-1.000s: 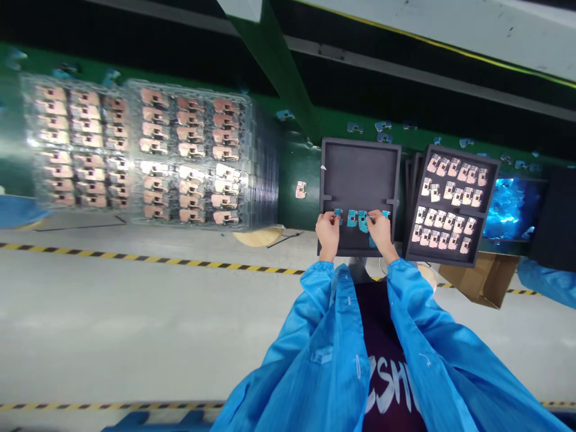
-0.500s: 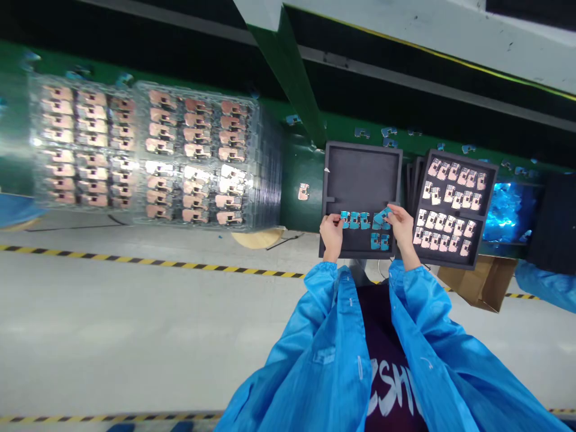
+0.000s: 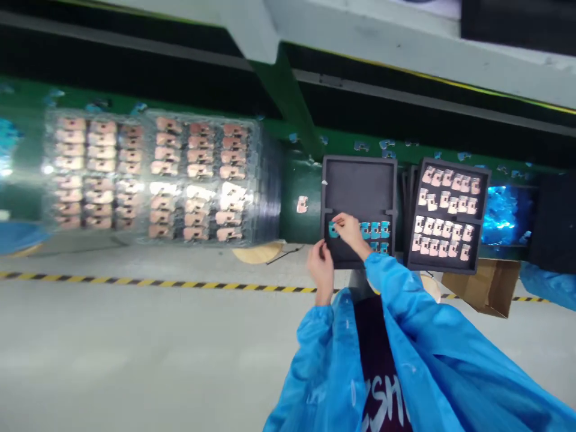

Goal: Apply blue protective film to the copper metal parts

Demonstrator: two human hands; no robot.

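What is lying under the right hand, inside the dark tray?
In the dark foam tray, the right hand covers the area between a blue part at its fingertips and a row of blue parts to its right. Anything directly beneath the hand is hidden.

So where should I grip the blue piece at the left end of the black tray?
Probably pinch the blue piece by its edges, coming from the left with the left hand: it seems to lie flat, the other blue pieces sit rightward, and the right hand covers that side.
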